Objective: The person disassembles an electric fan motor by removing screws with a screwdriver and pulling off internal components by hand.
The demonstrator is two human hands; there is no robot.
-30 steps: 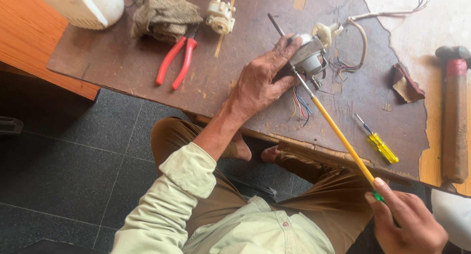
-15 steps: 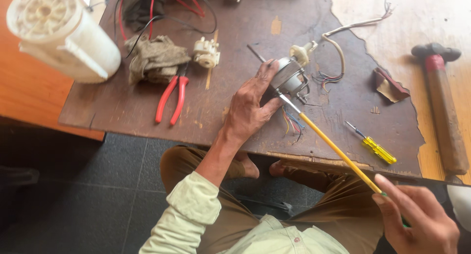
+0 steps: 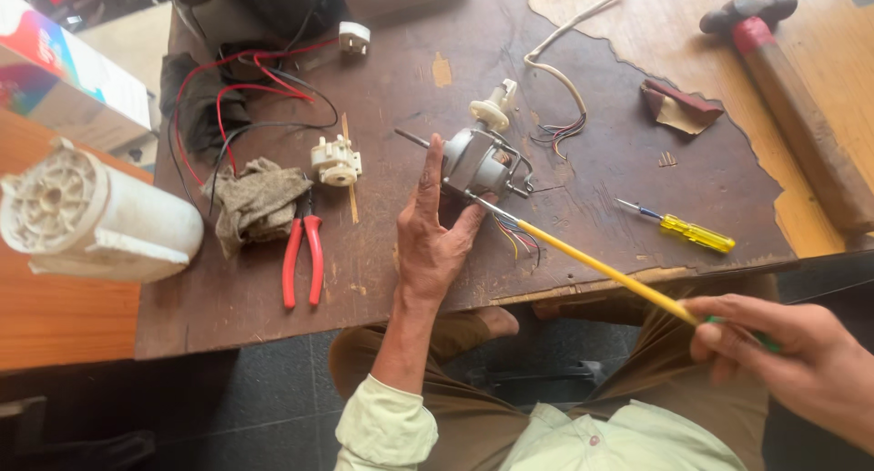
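My left hand (image 3: 431, 242) holds a small grey electric motor (image 3: 477, 158) on the dark worn table (image 3: 583, 52), thumb and fingers on either side of it. Coloured wires trail from the motor's underside. My right hand (image 3: 801, 366), low at the right and off the table's edge, grips the green handle of a long yellow screwdriver (image 3: 601, 269). Its metal tip reaches the motor's lower side. A thin shaft sticks out of the motor to the upper left, and a cream plastic part (image 3: 494, 108) sits just above the motor.
Red-handled pliers (image 3: 302, 253), a dirty rag (image 3: 257, 201) and a cream switch part (image 3: 336, 161) lie left of the motor. A small yellow screwdriver (image 3: 689, 232), a hammer (image 3: 794, 98), a white plastic cylinder (image 3: 91, 218) and red and black wires (image 3: 246, 80) are also around.
The view has shifted, so everything sits lower and more to the right in frame. My left hand keeps hold of the motor, and the yellow screwdriver stays against it.
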